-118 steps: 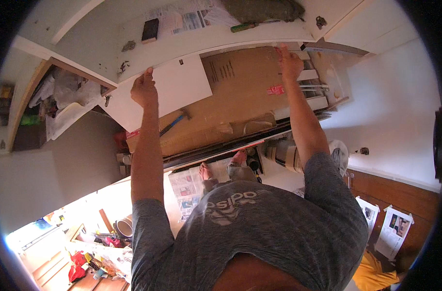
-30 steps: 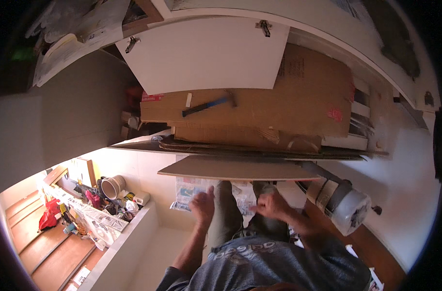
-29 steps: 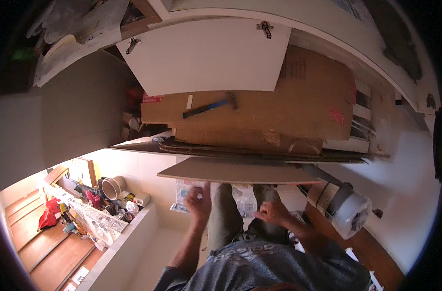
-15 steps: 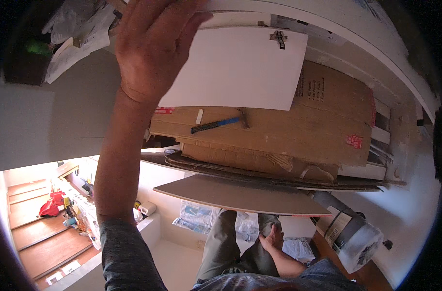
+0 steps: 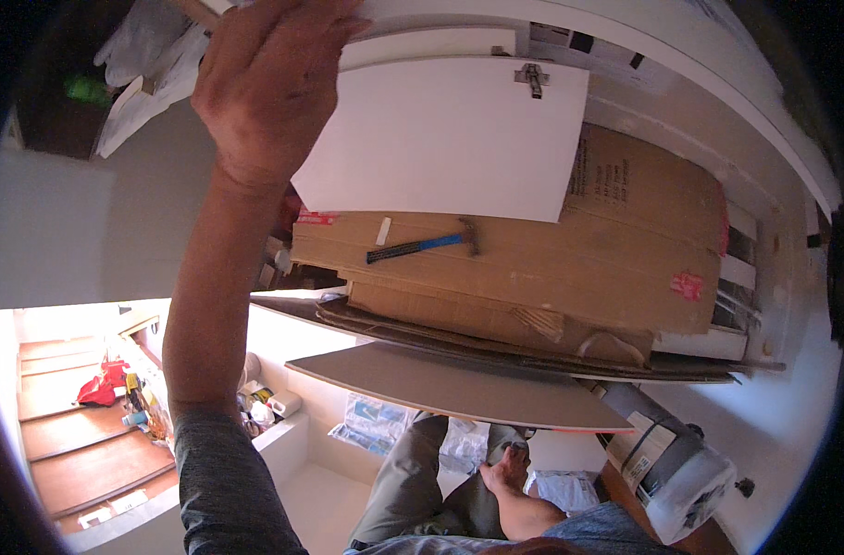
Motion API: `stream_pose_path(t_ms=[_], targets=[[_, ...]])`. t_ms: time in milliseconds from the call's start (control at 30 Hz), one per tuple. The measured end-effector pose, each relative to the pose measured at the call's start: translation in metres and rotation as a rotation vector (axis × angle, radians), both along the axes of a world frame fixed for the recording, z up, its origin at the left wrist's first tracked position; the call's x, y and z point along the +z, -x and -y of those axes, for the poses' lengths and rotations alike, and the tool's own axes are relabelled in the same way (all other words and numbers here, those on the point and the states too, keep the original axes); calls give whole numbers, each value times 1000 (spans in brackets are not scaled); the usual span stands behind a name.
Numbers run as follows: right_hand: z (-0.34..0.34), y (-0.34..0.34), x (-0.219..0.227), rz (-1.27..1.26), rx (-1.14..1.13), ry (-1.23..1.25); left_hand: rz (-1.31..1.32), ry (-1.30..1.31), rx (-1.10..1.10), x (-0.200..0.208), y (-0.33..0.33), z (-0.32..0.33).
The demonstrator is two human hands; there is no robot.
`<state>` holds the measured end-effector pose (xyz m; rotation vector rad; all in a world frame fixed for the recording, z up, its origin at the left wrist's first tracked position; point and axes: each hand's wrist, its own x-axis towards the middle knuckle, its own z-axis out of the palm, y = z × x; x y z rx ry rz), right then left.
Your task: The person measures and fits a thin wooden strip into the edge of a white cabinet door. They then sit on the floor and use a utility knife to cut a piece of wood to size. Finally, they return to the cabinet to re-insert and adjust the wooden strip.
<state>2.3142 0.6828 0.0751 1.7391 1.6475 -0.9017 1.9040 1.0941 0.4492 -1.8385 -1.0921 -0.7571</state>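
Note:
My left hand [image 5: 269, 97] is raised at the upper left, beside the white panel [image 5: 450, 129] with a metal hinge [image 5: 534, 80]. Its fingers are bent and drawn together, and the tips run toward the top edge of the picture; what they hold, if anything, is hidden. Low down, my right hand [image 5: 507, 469] is near my knee, its fingers curled round something small and dark that I cannot make out. A claw hammer [image 5: 422, 246] with a blue and black handle lies on a large cardboard box [image 5: 533, 264], beside a small white strip [image 5: 384, 230].
A grey-brown board [image 5: 459, 388] juts out just above my legs, below stacked dark sheets [image 5: 496, 346]. A wrapped roll [image 5: 667, 462] stands at the lower right. Wooden stairs [image 5: 89, 453] with a red bag [image 5: 103, 384] are at the left. A curved white edge [image 5: 700, 83] crosses overhead.
My left hand has shifted left, and its fingers have drawn closer together. My right hand has moved slightly left and down, its fingers now more curled. The whole view has tilted slightly.

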Motion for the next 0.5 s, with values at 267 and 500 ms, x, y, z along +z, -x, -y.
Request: stream_pose_path(t_ms=[267,500], targets=[[-7,-2,-1,2,-62,-15,102,13,-247,-4,-70,-23],[-19,-4,15,-47,-254,153,17,85,-178,-10,-63,-29]])
